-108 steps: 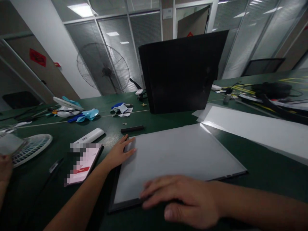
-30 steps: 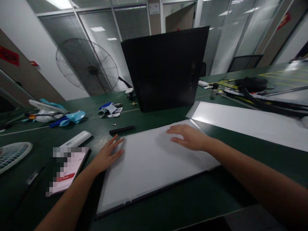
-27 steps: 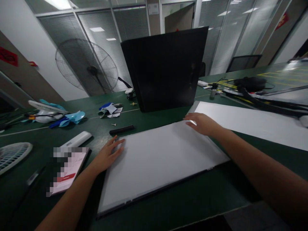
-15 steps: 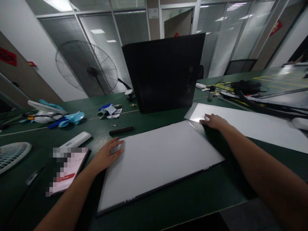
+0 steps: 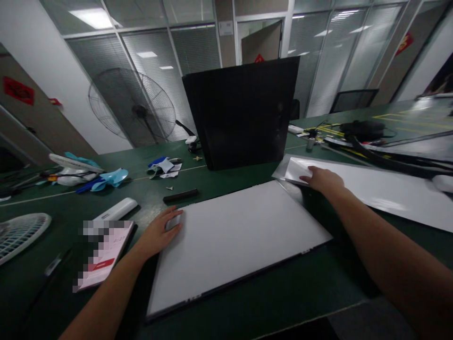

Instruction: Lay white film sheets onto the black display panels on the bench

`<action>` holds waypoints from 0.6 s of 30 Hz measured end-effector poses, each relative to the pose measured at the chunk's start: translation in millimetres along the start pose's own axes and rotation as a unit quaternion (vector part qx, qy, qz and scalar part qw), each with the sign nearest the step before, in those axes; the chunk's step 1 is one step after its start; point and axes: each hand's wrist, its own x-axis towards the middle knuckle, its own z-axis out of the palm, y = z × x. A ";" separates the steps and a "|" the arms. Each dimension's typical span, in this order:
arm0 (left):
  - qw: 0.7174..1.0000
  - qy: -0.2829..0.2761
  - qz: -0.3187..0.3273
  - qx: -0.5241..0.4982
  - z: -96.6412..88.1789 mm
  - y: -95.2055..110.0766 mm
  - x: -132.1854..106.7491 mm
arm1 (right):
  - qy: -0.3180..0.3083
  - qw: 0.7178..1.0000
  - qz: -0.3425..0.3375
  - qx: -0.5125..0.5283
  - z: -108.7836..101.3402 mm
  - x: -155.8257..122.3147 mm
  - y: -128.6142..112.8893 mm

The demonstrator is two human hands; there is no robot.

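Observation:
A flat white panel with a thin dark frame (image 5: 237,241) lies on the green table in front of me. My left hand (image 5: 157,233) rests flat on its far left corner, fingers together and stretched out. My right hand (image 5: 323,180) reaches to the right onto the near corner of a stack of white sheets (image 5: 382,191). Its fingers press on the top sheet, whose corner looks slightly lifted. I cannot see whether the fingers pinch it.
A stack of upright black panels (image 5: 244,115) stands behind the white panel. A black bar (image 5: 180,195), a white device (image 5: 116,209) and a phone (image 5: 104,252) lie to the left. Blue gloves (image 5: 106,178), a small fan guard (image 5: 17,233), a floor fan (image 5: 134,111) and cables (image 5: 375,137) surround them.
My right hand left the white panel's surface, moved right past its far right corner and landed on the corner of the white sheet stack. My left hand stayed on the panel's corner.

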 end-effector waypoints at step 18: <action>0.998 0.001 -0.029 -0.058 -1.9 4.7 -0.1 | -0.229 0.791 -0.542 0.164 -37.8 -206.7 -178.6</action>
